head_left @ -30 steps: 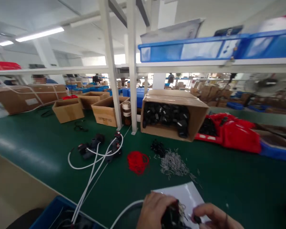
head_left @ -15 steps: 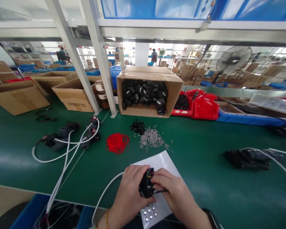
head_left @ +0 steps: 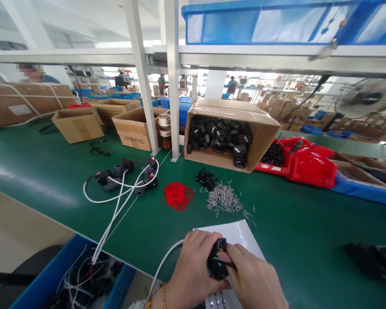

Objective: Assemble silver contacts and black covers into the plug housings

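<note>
Housing [head_left: 215, 269], black and open-faced, is grasped by the left hand [head_left: 193, 262] above a white sheet [head_left: 249, 236] near the front edge of the green bench [head_left: 292, 240]. The right hand [head_left: 254, 274] is bent over the open face, its fingers beside thin coloured wires [head_left: 223, 246] and a dark lead [head_left: 230, 263]; whether anything is pinched there cannot be told, since the fingertips are partly hidden. Wires could be nicked or tugged loose if they were pressed too hard into so cramped a space. Strain could also be passed on by the white cable [head_left: 167, 255], curved down past the left hand, should it be snagged on the bench edge. If the left grip were slackened, the housing could be twisted by pressure from the right hand. Grey pins [head_left: 224, 198] and small black parts [head_left: 206, 178], heaped loose beyond the sheet, could be scattered by a swung cable
</note>
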The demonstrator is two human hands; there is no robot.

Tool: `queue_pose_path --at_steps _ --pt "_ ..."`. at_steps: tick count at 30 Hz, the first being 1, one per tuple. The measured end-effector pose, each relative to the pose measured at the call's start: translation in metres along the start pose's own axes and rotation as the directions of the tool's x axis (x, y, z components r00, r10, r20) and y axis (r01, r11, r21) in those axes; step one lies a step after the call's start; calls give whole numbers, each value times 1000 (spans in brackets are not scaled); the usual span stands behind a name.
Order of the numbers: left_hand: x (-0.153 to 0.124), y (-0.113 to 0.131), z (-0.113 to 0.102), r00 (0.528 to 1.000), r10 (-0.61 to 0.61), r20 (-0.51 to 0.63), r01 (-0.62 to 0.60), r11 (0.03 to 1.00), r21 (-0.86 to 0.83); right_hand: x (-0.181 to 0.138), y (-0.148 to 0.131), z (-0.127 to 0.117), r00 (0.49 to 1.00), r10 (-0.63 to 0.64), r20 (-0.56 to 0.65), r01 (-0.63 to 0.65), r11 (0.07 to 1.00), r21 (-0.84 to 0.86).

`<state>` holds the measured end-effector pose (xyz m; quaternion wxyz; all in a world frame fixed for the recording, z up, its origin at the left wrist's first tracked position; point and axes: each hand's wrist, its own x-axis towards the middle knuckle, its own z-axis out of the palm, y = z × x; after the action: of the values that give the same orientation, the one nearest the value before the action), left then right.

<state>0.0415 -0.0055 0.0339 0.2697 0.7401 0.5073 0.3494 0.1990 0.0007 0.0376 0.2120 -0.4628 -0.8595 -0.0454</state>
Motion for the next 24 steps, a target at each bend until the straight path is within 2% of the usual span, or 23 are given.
queue_pose_path --at_steps 4,7,10,13,16,18,21,24 --pt "0 -5 -3 1000 -12 -5 12 999 -33 1 3 3 994 25 110 -31 998 46" --pt "-3 -13 -7 1000 -12 22 14 998 -58 17 7 -5 970 76 233 -126 971 205" --pt "-8 -26 -7 1000 11 28 -8 995 -100 59 10 -18 955 147 257 -249 869 428" --pt "-12 -42 -2 993 118 -17 -119 985 -126 117 7 -16 954 108 281 -251 799 547" --pt "-15 -53 1 965 246 -86 -255 959 -123 171 -3 12 922 8 387 -231 813 534" --pt "-15 -58 2 955 272 -118 -284 953 -109 197 -12 38 904 4 428 -237 837 493" --pt "-15 -62 6 944 292 -156 -305 949 -73 215 -23 74 873 37 486 -266 871 412" --pt "-14 -69 25 923 303 -240 -316 948 -20 217 -29 97 854 111 509 -311 892 328"
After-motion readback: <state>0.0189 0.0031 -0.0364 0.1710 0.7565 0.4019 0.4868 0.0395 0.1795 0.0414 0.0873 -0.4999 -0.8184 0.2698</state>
